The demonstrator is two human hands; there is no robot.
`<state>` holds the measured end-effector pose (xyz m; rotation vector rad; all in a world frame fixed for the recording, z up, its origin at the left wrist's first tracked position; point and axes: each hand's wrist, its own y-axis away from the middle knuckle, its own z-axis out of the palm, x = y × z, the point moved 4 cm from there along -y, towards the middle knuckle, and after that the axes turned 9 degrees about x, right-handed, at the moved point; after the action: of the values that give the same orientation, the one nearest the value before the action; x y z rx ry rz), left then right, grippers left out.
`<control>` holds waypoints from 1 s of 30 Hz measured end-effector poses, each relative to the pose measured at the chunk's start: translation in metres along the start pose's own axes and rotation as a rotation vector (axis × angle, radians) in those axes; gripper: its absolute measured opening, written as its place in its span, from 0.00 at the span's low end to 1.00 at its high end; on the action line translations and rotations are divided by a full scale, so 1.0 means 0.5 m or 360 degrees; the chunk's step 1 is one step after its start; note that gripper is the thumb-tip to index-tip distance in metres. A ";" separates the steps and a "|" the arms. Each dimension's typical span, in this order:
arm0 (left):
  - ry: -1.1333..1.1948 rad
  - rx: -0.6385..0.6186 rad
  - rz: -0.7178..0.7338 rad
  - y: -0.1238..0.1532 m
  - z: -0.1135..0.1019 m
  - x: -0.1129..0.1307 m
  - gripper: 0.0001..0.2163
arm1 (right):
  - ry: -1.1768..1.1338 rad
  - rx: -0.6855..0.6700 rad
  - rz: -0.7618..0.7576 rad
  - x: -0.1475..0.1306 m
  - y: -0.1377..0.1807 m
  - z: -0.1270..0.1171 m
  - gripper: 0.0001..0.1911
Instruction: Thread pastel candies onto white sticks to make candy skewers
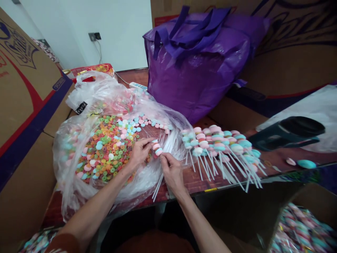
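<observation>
Between my two hands is a short candy skewer (157, 147) with pink, white and blue pieces stacked together. My left hand (140, 153) pinches its upper end, fingers closed. My right hand (172, 172) grips the lower end with thumb and forefinger; the stick there is mostly hidden. Under and beside my left hand spreads an open clear plastic bag (76, 195), with colourful ring candies (105, 154) and pastel candy discs (129, 126) on it. White sticks (171, 142) lie in a bundle behind my right hand. To its right rests a pile of candy skewers (217, 140) with white sticks pointing toward me.
A large purple bag (197, 70) stands behind the table. Cardboard boxes (23, 88) rise at left and right. A dark tumbler (289, 131) lies at the right, near two loose candies (306, 164). Below the table edge, an open box holds wrapped candy (302, 228).
</observation>
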<state>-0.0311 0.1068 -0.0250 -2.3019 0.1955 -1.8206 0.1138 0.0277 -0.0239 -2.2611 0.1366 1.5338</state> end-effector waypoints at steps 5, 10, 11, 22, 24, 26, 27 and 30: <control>0.0183 0.0124 -0.0160 -0.005 -0.012 0.004 0.15 | 0.0024 -0.0006 -0.0062 -0.015 0.005 0.001 0.17; 0.0225 0.0118 -0.0220 -0.006 -0.023 0.027 0.20 | 0.0227 0.0061 -0.0238 -0.044 0.024 -0.050 0.17; 0.0265 0.0108 -0.0264 -0.004 -0.024 0.028 0.23 | 0.0271 0.0116 -0.0290 -0.053 0.026 -0.075 0.17; 0.0336 0.0136 -0.0400 -0.002 -0.021 0.017 0.20 | 0.1396 0.0843 -0.0039 -0.008 -0.104 -0.374 0.14; 0.0320 0.0123 -0.0388 0.000 -0.018 0.016 0.18 | 0.1499 0.0854 -0.0045 -0.006 -0.108 -0.374 0.15; 0.0305 0.0129 -0.0380 0.001 -0.016 0.009 0.17 | 0.1543 0.1047 -0.0174 -0.026 -0.092 -0.365 0.17; 0.0293 0.0127 -0.0383 0.000 -0.015 0.005 0.17 | 0.1513 0.1148 -0.0278 -0.042 -0.079 -0.355 0.17; 0.0215 0.0106 -0.0338 -0.016 -0.014 -0.006 0.15 | 0.1136 0.0982 -0.0504 -0.075 -0.043 -0.288 0.16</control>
<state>-0.0388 0.1145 -0.0247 -2.2289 -0.0932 -2.0515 0.2309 -0.0126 0.0615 -2.0635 0.3692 0.3909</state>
